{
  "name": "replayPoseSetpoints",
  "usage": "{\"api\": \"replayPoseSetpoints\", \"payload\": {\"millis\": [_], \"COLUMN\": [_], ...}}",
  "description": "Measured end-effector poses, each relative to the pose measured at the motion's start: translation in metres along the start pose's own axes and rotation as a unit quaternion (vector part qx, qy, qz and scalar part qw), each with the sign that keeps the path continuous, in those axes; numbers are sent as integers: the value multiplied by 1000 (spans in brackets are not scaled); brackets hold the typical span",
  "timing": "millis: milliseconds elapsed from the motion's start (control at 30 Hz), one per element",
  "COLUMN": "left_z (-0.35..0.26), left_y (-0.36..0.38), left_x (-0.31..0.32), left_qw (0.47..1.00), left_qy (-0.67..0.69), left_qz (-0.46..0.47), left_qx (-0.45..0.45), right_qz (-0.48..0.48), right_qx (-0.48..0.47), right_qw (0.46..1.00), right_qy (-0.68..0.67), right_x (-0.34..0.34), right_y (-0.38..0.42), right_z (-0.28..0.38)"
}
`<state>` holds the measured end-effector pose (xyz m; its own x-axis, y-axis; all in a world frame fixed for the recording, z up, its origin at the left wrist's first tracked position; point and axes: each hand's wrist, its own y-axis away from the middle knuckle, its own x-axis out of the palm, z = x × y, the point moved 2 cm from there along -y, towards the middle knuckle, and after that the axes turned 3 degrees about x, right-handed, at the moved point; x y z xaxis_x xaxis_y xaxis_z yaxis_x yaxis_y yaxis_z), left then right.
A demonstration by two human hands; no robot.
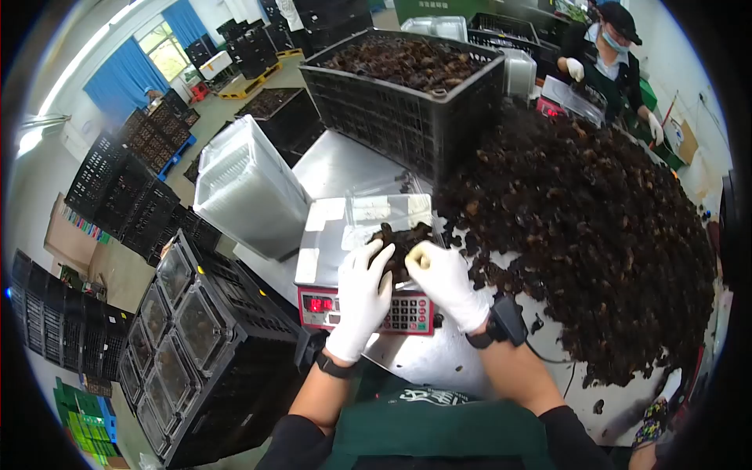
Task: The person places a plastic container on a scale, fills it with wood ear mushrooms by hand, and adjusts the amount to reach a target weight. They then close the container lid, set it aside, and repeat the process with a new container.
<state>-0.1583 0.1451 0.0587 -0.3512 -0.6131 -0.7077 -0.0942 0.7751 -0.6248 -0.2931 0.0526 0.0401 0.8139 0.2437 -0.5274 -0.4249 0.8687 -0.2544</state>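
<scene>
Both my hands wear white gloves over a red and silver digital scale (321,254). A clear plastic tray (376,210) rests on the scale's plate, with dark brown fungus pieces (401,239) in it. My left hand (363,294) lies on the left side of these pieces, its fingers apart. On the right side, my right hand (444,278) has its fingers curled together at the pieces; what they pinch is too small to name. Red digits glow on the scale's display.
A large heap of dark fungus (603,235) covers the right side. Stacked clear trays (247,188) stand left of the scale; a full black crate (392,102) is behind. Lidded boxes fill a crate (235,360) at lower left. A masked co-worker (615,63) stands back right.
</scene>
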Motion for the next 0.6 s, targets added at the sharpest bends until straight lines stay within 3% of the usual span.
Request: {"api": "replayPoseSetpoints", "payload": {"millis": [100, 167, 233, 333, 600], "left_z": [6, 8, 14, 21, 6], "left_y": [-2, -5, -6, -6, -28], "left_x": [11, 7, 5, 11, 18], "left_qw": [1000, 1000, 997, 988, 965], "left_qy": [10, 19, 38, 53, -47], "left_qz": [9, 11, 65, 146, 230], "left_qx": [17, -21, -29, 25, 115], "right_qz": [-23, -16, 10, 30, 46], "right_qx": [24, 51, 93, 113, 93], "right_qw": [999, 999, 996, 993, 994], "right_qy": [-13, 12, -9, -30, -25], "right_x": [-7, -17, -27, -30, -28], "right_y": [-3, -1, 1, 10, 21], "right_z": [-19, -27, -34, -43, -38]}}
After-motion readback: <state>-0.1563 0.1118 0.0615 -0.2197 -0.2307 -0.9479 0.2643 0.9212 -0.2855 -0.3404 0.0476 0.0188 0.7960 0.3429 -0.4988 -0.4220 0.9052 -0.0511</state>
